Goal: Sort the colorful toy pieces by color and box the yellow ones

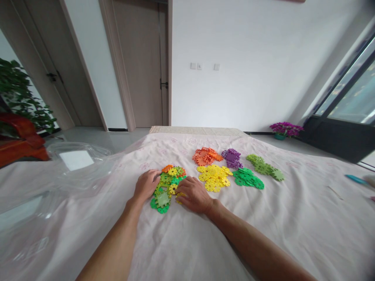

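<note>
A pale cloth (181,246) with faint pink prints spreads across the bottom of the frame, with a clear plastic container (26,242) at the lower left and another clear container (101,166) bearing a white label just beyond it. Left of bottom centre lies a mixed heap (165,179) of notched plastic pieces in greens, yellow and orange, a pale green square one (163,199) near its front.

The left hand (146,184) rests at the heap's left edge, fingers half curled; the right hand (195,195) lies palm down at its right edge, fingers bent, a yellow piece showing by the fingertips. Whether either hand grips anything, I cannot tell.

Right of centre sit single-colour piles: yellow (213,177) and dark green (248,178) nearer, light green (265,168) to the right, purple (232,157) and orange (203,156) farther up. Magenta flowers (285,128) stand at the right beyond the cloth. Farthest back, a door (140,62) stands upper left of centre beside a white wall (249,78).
</note>
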The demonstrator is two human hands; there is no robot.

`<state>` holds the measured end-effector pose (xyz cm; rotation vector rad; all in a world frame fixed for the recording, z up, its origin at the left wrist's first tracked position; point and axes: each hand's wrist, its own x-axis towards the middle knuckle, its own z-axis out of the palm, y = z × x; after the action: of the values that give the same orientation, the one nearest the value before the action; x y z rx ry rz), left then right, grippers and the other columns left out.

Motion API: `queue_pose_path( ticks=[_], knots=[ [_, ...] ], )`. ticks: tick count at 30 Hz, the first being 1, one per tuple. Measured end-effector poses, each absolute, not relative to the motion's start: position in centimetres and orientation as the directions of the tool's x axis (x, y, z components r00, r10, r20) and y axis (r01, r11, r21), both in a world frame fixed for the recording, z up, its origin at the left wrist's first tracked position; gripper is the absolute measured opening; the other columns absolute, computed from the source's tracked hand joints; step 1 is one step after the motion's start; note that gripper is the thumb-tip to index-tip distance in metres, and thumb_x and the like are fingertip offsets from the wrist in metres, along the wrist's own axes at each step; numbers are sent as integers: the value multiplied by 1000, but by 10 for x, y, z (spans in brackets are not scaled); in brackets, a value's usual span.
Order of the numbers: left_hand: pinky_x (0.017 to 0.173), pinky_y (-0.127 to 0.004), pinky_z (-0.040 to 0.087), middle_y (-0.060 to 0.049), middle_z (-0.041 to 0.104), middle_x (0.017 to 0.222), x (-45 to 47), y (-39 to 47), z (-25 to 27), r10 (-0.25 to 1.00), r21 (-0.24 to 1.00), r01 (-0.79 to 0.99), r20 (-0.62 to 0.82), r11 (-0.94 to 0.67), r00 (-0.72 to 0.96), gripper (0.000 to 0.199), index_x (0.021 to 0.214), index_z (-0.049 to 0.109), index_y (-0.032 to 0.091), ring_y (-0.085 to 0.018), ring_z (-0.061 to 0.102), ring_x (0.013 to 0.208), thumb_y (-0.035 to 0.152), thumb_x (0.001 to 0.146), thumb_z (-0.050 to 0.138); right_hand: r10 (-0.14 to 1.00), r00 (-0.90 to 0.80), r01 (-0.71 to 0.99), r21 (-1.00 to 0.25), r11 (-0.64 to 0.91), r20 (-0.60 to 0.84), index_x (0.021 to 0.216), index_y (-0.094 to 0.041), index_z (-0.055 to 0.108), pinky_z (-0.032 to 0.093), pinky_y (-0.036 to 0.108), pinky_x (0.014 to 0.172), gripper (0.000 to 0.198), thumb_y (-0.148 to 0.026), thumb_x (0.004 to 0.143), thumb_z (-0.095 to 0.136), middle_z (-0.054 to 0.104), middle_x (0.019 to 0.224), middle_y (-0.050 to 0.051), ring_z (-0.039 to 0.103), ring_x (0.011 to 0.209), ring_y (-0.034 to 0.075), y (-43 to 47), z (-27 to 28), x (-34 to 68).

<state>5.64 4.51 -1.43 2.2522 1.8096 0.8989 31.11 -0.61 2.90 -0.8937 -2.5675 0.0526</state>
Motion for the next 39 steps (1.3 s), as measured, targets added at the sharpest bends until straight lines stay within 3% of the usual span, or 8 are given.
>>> queue_pose_path(
  ticks=[5,11,16,21,25,35,39],
  knots=[
    [105,-33,43,-2,68,125,57,44,-14,919,447,848,379,-285,108,34,116,68,26,-18,59,118,25,89,48,648,-679,635,-167,754,344,103,-24,68,35,33,75,39,-57,81,69,66,96,4,56,89,20,-7,28,314],
    [104,-32,43,-1,68,125,57,43,-13,918,442,850,381,-286,110,34,115,69,27,-18,59,118,26,89,48,590,-735,594,-104,798,333,105,-24,66,37,31,75,23,-34,85,63,66,91,3,58,84,18,-8,29,317],
    [105,-32,42,-1,67,128,58,42,-10,928,445,853,356,-272,111,35,117,68,26,-18,57,120,25,89,47,606,-709,631,-60,773,362,100,-21,66,39,29,73,18,-26,94,50,67,84,4,58,76,16,-4,22,321],
    [105,-33,42,-2,66,129,58,41,-7,937,453,854,332,-257,106,35,117,68,25,-19,58,120,25,89,47,716,-556,724,-176,666,422,118,-22,65,43,26,75,30,-22,100,40,69,89,5,62,81,15,6,16,331],
    [105,-33,42,-1,67,128,59,40,-6,936,451,854,337,-259,105,34,116,68,26,-18,58,120,25,89,47,792,-369,810,-249,531,487,118,-22,66,45,28,82,31,-25,101,41,71,99,7,63,91,18,17,16,346],
    [104,-32,43,-2,67,127,58,41,-8,928,437,857,354,-272,115,34,116,68,25,-18,59,118,25,89,47,847,-106,972,-126,199,521,101,-24,72,36,35,81,24,-25,96,49,71,93,6,54,90,23,38,26,390],
    [104,-32,43,-2,67,127,57,43,-10,929,437,859,353,-266,108,34,116,68,26,-18,59,119,26,89,47,833,-123,970,-113,216,540,100,-25,73,35,38,84,21,-23,94,53,68,102,8,50,98,25,35,28,388]
  ],
)
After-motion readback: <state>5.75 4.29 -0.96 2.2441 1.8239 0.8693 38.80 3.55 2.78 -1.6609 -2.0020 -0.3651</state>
